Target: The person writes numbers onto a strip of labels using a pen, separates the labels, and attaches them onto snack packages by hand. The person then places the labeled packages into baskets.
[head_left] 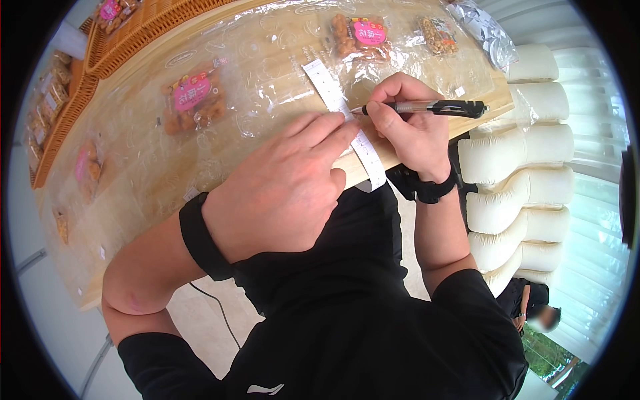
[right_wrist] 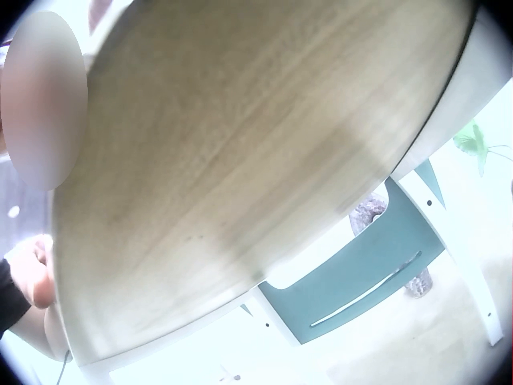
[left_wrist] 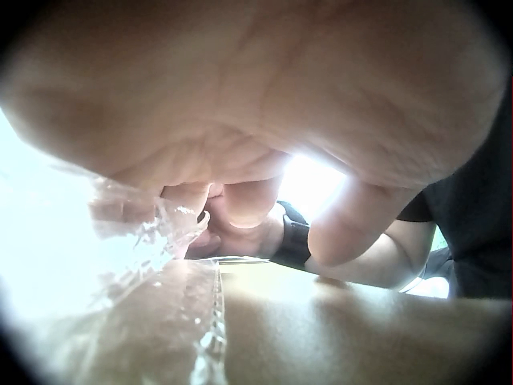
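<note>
In the head view, a narrow white paper strip (head_left: 325,83) with small printed marks lies across the table edge, its near end curling over. My left hand (head_left: 280,180) presses the strip down with extended fingertips. A black-and-clear pen (head_left: 427,107) is pinched between the thumb and fingers of my right hand (head_left: 417,137), its tip at the strip right beside the left fingertips. From underneath, the left wrist view shows the left palm (left_wrist: 264,88) arched over the table, with the right hand's dark watch (left_wrist: 295,239) behind it. The right wrist view does not show the pen.
Clear plastic sheeting (head_left: 267,87) covers much of the wooden table (head_left: 393,157). Pink-labelled snack packs (head_left: 193,100) and a nut-like snack pack (head_left: 438,37) lie there. Wicker baskets (head_left: 127,50) stand at far left, a green chair (right_wrist: 361,281) beyond the table. Another person (head_left: 527,303) is at lower right.
</note>
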Tool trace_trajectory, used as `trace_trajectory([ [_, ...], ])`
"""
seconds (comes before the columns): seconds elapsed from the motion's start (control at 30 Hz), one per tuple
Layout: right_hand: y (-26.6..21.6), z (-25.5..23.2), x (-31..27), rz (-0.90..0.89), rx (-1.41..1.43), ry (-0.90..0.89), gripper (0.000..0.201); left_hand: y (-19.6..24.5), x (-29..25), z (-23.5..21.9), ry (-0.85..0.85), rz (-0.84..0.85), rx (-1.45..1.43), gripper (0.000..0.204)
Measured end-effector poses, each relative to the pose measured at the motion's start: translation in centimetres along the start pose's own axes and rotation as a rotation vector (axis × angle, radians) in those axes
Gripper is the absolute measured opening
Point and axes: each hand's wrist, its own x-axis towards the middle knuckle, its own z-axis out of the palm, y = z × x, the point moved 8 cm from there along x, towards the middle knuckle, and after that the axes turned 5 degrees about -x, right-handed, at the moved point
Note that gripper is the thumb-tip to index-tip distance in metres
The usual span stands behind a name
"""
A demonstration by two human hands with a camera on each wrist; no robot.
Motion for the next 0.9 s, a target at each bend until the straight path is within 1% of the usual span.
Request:
trace_trajectory([
  [0.2, -0.28, 0.14, -0.13, -0.022, 0.068, 0.007, 0.007, 0.00, 0.00, -0.01, 0.003, 0.005, -0.012, 0.019],
  [0.3, -0.06, -0.12, -0.08, -0.023, -0.006, 0.028, 0.007, 0.00, -0.02, 0.00, -0.001, 0.002, -0.011, 0.019],
  [0.37, -0.18, -0.12, 0.00, -0.034, -0.112, 0.021, 0.008, 0.06, -0.02, -0.07, -0.006, 0.000, -0.008, 0.018],
  [0.53, -0.31, 0.15, 0.09, -0.050, -0.146, 0.022, 0.009, -0.09, -0.09, -0.25, -0.008, -0.039, -0.006, 0.018],
  [0.8, -0.32, 0.42, 0.23, -0.072, -0.153, 0.031, 0.008, -0.14, -0.10, -0.24, -0.011, -0.034, 0.006, 0.017],
  [0.87, -0.32, 0.44, 0.30, -0.125, -0.214, 0.040, 0.008, -0.16, -0.10, -0.20, -0.013, -0.034, 0.006, 0.018],
  [0.9, -0.32, 0.36, 0.29, -0.125, -0.214, 0.040, 0.008, -0.15, -0.10, -0.18, -0.009, -0.032, 0.009, 0.018],
])
